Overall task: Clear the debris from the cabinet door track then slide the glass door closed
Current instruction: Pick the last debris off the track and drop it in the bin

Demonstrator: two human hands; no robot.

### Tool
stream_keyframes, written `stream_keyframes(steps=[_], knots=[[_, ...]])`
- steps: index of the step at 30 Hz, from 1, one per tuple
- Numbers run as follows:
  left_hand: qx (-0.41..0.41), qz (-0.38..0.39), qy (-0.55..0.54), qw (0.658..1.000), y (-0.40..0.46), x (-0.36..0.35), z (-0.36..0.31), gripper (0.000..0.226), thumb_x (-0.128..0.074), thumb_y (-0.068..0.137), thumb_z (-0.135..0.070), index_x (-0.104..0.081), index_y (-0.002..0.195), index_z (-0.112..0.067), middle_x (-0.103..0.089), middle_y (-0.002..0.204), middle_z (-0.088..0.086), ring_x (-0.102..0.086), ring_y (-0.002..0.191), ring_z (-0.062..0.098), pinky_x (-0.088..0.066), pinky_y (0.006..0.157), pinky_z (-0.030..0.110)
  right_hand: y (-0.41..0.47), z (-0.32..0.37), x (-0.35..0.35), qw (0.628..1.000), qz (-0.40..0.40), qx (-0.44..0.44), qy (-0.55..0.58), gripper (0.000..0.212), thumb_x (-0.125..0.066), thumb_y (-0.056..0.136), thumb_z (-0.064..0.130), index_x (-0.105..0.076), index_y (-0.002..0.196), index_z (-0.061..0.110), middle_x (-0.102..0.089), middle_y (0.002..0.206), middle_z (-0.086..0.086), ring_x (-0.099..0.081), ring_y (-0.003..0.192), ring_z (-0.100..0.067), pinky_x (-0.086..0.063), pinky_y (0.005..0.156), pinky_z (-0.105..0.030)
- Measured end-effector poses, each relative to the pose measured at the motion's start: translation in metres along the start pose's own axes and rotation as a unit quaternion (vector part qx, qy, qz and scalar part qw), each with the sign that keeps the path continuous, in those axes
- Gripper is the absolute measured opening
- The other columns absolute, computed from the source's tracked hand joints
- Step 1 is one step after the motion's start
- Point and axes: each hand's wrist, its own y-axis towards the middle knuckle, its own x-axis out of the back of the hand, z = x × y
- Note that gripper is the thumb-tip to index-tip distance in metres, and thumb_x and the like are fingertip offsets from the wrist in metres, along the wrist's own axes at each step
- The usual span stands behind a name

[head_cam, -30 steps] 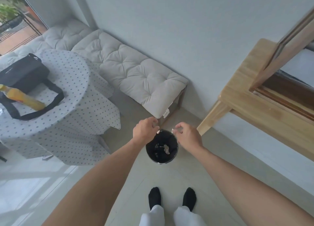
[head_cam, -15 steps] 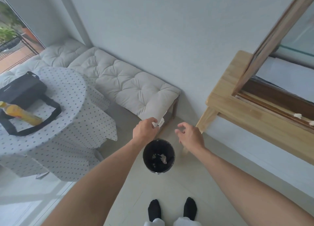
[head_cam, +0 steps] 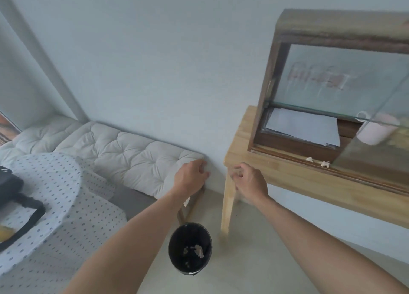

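1. The door track (head_cam: 345, 169) is the dark grooved strip along the front bottom edge of the wooden cabinet (head_cam: 332, 28). Its long axis runs from the cabinet's left corner down and away to the right, parallel to the front edge of the light wooden table (head_cam: 276, 178) the cabinet stands on.
2. Two small pale bits of debris (head_cam: 324, 163) lie in the track, close together, roughly a third of the way in from the left corner.
3. The glass door (head_cam: 376, 138) sits toward the right. Its left edge stands just right of the crumbs, so the left stretch of track is uncovered and that side of the cabinet is open.
4. Inside the opening a sheet of white paper (head_cam: 305, 127) lies flat; a pale pink mug (head_cam: 374, 130) shows behind the glass.
5. A strip of bare tabletop runs in front of the track, giving free room along its whole visible length.
6. The right hand (head_cam: 250, 180) hovers off the table's left corner, fingers loosely curled and apart, holding nothing.
7. The left hand (head_cam: 190, 178) hangs over the end of the cushioned bench (head_cam: 124, 152), fingers curled under; I cannot tell whether anything is in it.
8. Below, between the forearms, a black bin (head_cam: 190, 248) stands on the floor beside the table leg (head_cam: 228, 205), with scraps at its bottom.
9. A polka-dot clothed round table (head_cam: 55, 194) with a black bag (head_cam: 13, 196) fills the left.
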Motion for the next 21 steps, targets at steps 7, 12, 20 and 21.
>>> stream_keyframes(steps=[7, 12, 20, 21], knots=[[-0.083, 0.015, -0.007, 0.996, 0.018, -0.019, -0.075, 0.033, -0.071, 0.095, -0.044, -0.070, 0.127, -0.034, -0.068, 0.082, -0.017, -0.063, 0.081, 0.010, -0.045, 0.063, 0.026, 0.008, -0.033, 0.072, 0.996, -0.076, -0.039, 0.003, 0.027, -0.064, 0.098, 0.044, -0.071, 0.122, 0.032, -0.080, 0.084, 0.003, -0.076, 0.088, -0.025, -0.060, 0.081, -0.037], [-0.121, 0.051, -0.005, 0.991, 0.025, -0.050, -0.127, 0.033, -0.070, 0.096, -0.045, -0.069, 0.127, -0.036, -0.068, 0.083, -0.018, -0.066, 0.086, 0.013, -0.053, 0.075, 0.032, 0.009, -0.072, 0.109, 0.989, -0.121, -0.080, 0.019, 0.025, -0.067, 0.097, 0.043, -0.072, 0.120, 0.033, -0.079, 0.078, 0.003, -0.076, 0.088, -0.026, -0.059, 0.082, -0.038], [-0.168, 0.078, 0.005, 0.983, 0.034, -0.100, -0.197, 0.038, -0.070, 0.096, -0.041, -0.069, 0.133, -0.031, -0.075, 0.093, -0.010, -0.071, 0.097, 0.021, -0.052, 0.076, 0.032, 0.014, -0.123, 0.151, 0.976, -0.176, -0.121, 0.052, 0.023, -0.065, 0.097, 0.038, -0.073, 0.118, 0.035, -0.080, 0.090, 0.005, -0.077, 0.089, -0.025, -0.060, 0.084, -0.040], [-0.173, 0.080, 0.003, 0.982, 0.036, -0.105, -0.205, 0.040, -0.071, 0.096, -0.040, -0.069, 0.135, -0.031, -0.076, 0.094, -0.008, -0.071, 0.097, 0.022, -0.052, 0.076, 0.032, 0.015, -0.127, 0.156, 0.974, -0.183, -0.122, 0.050, 0.021, -0.065, 0.097, 0.039, -0.074, 0.116, 0.035, -0.080, 0.090, 0.006, -0.077, 0.090, -0.024, -0.060, 0.083, -0.041]])
